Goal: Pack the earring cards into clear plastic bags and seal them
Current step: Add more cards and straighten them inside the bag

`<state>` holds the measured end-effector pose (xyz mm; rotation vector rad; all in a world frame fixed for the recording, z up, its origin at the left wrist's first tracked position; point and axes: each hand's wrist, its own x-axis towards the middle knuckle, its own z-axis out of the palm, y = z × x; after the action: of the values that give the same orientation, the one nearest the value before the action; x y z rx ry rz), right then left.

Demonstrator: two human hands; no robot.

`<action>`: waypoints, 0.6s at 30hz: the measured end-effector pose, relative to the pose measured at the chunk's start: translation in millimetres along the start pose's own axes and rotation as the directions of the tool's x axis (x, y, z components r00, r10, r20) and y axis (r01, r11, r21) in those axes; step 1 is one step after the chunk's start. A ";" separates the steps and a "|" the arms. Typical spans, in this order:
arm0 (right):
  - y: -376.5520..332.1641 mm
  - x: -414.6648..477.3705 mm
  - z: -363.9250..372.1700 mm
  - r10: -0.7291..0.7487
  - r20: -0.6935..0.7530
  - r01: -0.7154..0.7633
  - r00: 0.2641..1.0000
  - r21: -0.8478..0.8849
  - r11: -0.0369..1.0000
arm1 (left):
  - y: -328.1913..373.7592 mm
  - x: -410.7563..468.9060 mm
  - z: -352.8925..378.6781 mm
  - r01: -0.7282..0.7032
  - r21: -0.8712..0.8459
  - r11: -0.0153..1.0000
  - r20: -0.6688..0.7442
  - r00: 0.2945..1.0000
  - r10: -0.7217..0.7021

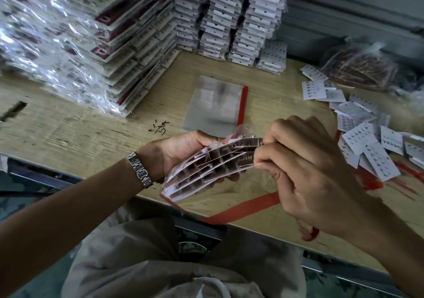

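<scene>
A fanned bundle of several earring cards [206, 171] is held edge-on over the front of the wooden table [68, 125]. My left hand [181, 153], with a metal watch on its wrist, grips the bundle from below and behind. My right hand [305, 167] pinches the bundle's right end, fingers curled. Thin clear plastic shows around the bundle's top edge. A stack of empty clear bags [215, 102] with a red strip on its right edge lies flat behind my hands.
Bagged card packs are piled at the left [80, 45], with tall stacks at the back [229, 17]. Loose white earring cards [367, 137] lie scattered at the right beside a bag of reddish items [360, 66]. Red strips [243, 208] lie on the front edge.
</scene>
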<state>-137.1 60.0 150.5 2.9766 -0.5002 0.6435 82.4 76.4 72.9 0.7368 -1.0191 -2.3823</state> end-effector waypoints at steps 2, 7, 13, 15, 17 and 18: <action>-0.4 -0.9 -0.2 -0.008 -0.002 0.008 1.000 0.006 1.000 | -2.8 -0.1 -8.9 0.025 0.031 0.999 0.045 0.999 -0.026; 0.2 -4.1 2.6 0.013 -0.047 -0.013 0.999 0.004 1.000 | -5.1 -1.1 -15.2 0.041 0.000 0.999 0.067 0.997 -0.041; 0.3 -8.5 7.3 0.070 -0.108 -0.065 0.992 0.049 0.997 | -4.1 0.1 -11.8 0.022 0.055 0.998 -0.125 0.992 -0.015; 0.5 -7.8 6.8 0.046 -0.112 -0.045 0.993 0.015 0.999 | -3.3 0.8 -10.6 0.023 0.028 0.999 -0.125 0.992 -0.020; 1.9 -7.1 5.6 0.010 -0.111 -0.016 0.994 -0.059 0.998 | -2.3 0.5 -12.4 0.050 0.013 0.999 -0.131 0.990 -0.048; 2.8 -6.8 4.9 -0.009 -0.106 -0.001 0.994 -0.099 0.995 | -2.4 0.1 -14.0 0.062 0.003 0.998 -0.109 0.992 -0.061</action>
<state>-141.9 58.8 143.2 2.8324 -0.5027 0.7497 90.6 70.6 62.9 0.9023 -0.9730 -2.3625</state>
